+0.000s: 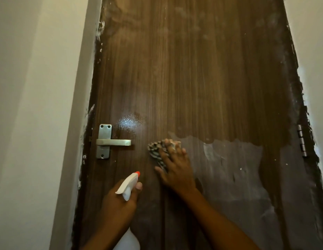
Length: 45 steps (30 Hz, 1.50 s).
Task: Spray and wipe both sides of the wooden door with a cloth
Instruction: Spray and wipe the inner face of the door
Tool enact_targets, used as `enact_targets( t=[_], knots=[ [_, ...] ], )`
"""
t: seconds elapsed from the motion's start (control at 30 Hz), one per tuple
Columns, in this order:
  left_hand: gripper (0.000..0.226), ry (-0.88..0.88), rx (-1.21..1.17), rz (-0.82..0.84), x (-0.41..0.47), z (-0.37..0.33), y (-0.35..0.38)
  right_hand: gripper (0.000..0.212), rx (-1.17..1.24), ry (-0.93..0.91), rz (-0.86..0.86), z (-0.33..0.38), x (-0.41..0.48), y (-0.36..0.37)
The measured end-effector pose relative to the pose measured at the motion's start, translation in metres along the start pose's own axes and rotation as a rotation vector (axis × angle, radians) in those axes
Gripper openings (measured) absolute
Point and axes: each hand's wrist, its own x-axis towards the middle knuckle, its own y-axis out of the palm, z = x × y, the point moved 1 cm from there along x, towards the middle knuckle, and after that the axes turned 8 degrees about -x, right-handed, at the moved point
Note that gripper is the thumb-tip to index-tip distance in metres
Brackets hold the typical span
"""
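A dark brown wooden door [193,78] fills the view, shut in its frame. My right hand [175,168] presses a crumpled striped cloth [157,150] flat against the door at handle height. A wet, shiny smear spreads on the wood to the right of the cloth. My left hand [119,202] grips a white spray bottle [129,184] with a red nozzle, pointed up at the door just below the handle. Fine spray droplets glisten above the handle.
A metal lever handle [112,142] on its plate sits at the door's left edge. A hinge [302,139] shows on the right edge. Pale walls [31,105] flank the door, with white paint smudges along the frame.
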Motion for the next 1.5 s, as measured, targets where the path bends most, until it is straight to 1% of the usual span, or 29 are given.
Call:
enact_targets(
  t=[0.03, 0.1, 0.13, 0.2, 0.23, 0.27, 0.33, 0.37, 0.4, 0.43, 0.53, 0.57, 0.63, 0.67, 0.73, 0.8, 0.83, 0.9, 0.97, 1.03, 1.07, 1.13, 1.17, 1.2, 1.27, 1.3, 1.4, 1.43, 1.5],
  knots=[
    [0.044, -0.035, -0.061, -0.052, -0.002, -0.001, 0.005, 0.076, -0.034, 0.042, -0.002, -0.015, -0.008, -0.001],
    [0.096, 0.028, -0.123, -0.115, -0.005, -0.001, 0.016, 0.081, -0.092, 0.176, -0.034, -0.035, 0.000, -0.007],
    [0.096, 0.037, -0.137, -0.120, -0.007, -0.005, 0.022, 0.085, -0.064, 0.254, -0.007, -0.032, 0.016, -0.014],
    [0.060, 0.013, -0.158, -0.147, -0.007, -0.007, 0.030, 0.092, 0.045, 0.364, 0.020, -0.012, 0.053, -0.022],
    [0.052, 0.026, -0.148, -0.154, -0.005, -0.006, 0.032, 0.093, 0.069, 0.360, 0.021, -0.002, 0.064, -0.024],
    [0.040, 0.031, -0.101, -0.133, -0.003, -0.006, 0.034, 0.094, 0.076, 0.313, 0.015, 0.007, 0.065, -0.022],
    [0.016, 0.035, -0.026, -0.069, 0.001, 0.000, 0.040, 0.090, 0.046, 0.121, 0.035, 0.017, 0.042, -0.009],
    [0.012, 0.037, -0.002, -0.051, -0.002, -0.002, 0.041, 0.087, 0.016, 0.030, 0.048, 0.014, 0.022, -0.002],
    [0.014, 0.040, -0.005, -0.035, -0.005, -0.005, 0.043, 0.084, -0.022, -0.010, 0.049, 0.004, 0.000, 0.005],
    [0.020, 0.045, -0.038, -0.015, -0.005, -0.002, 0.045, 0.084, -0.055, 0.021, 0.050, -0.010, -0.019, 0.009],
    [0.031, -0.005, -0.057, 0.010, -0.006, -0.007, 0.054, 0.095, -0.126, 0.305, 0.021, -0.065, -0.044, 0.003],
    [0.036, -0.033, -0.078, 0.026, -0.004, -0.007, 0.059, 0.098, -0.154, 0.363, 0.011, -0.077, -0.039, -0.003],
    [0.057, -0.030, -0.162, 0.006, -0.002, -0.011, 0.069, 0.095, -0.228, 0.390, 0.000, -0.085, -0.011, -0.016],
    [0.054, -0.013, -0.211, -0.011, 0.000, -0.014, 0.071, 0.093, -0.220, 0.402, -0.017, -0.082, 0.007, -0.021],
    [0.019, 0.007, -0.172, 0.019, 0.008, -0.015, 0.075, 0.088, -0.115, 0.443, -0.010, -0.063, 0.037, -0.027],
    [0.009, 0.019, -0.164, 0.044, 0.019, -0.011, 0.079, 0.083, -0.047, 0.422, -0.013, -0.042, 0.044, -0.023],
    [0.012, 0.003, -0.184, 0.056, 0.026, -0.008, 0.081, 0.080, -0.046, 0.370, -0.029, -0.036, 0.037, -0.017],
    [0.039, -0.035, -0.260, 0.062, 0.032, -0.009, 0.087, 0.079, -0.024, 0.236, -0.053, -0.033, 0.008, -0.006],
    [0.045, -0.058, -0.307, 0.118, 0.030, -0.010, 0.095, 0.086, -0.011, 0.211, -0.088, -0.047, -0.027, 0.002],
    [0.063, -0.029, -0.340, 0.130, 0.027, -0.006, 0.102, 0.088, 0.009, 0.332, -0.078, -0.073, -0.047, -0.003],
    [0.060, 0.005, -0.320, 0.146, 0.025, -0.005, 0.101, 0.086, 0.020, 0.428, -0.080, -0.087, -0.045, -0.009],
    [0.031, 0.060, -0.224, 0.240, 0.026, -0.006, 0.101, 0.078, 0.031, 0.588, -0.056, -0.103, -0.019, -0.018],
    [0.027, 0.090, -0.208, 0.266, 0.030, -0.004, 0.102, 0.074, 0.023, 0.632, -0.077, -0.107, 0.000, -0.024],
    [0.029, 0.098, -0.227, 0.258, 0.033, -0.005, 0.104, 0.072, 0.027, 0.644, -0.088, -0.107, 0.018, -0.028],
    [0.039, 0.059, -0.290, 0.230, 0.039, -0.006, 0.107, 0.068, 0.036, 0.593, -0.093, -0.096, 0.036, -0.025],
    [0.044, 0.056, -0.307, 0.250, 0.041, -0.008, 0.108, 0.066, 0.017, 0.545, -0.101, -0.089, 0.033, -0.020],
    [0.054, 0.039, -0.357, 0.235, 0.042, -0.003, 0.118, 0.060, -0.116, 0.357, -0.160, -0.088, -0.011, -0.009],
    [0.051, 0.015, -0.353, 0.225, 0.042, -0.002, 0.123, 0.058, -0.186, 0.304, -0.165, -0.096, -0.029, -0.008],
    [0.040, 0.007, -0.351, 0.236, 0.042, -0.003, 0.132, 0.057, -0.306, 0.268, -0.151, -0.117, -0.052, -0.008]
  ],
)
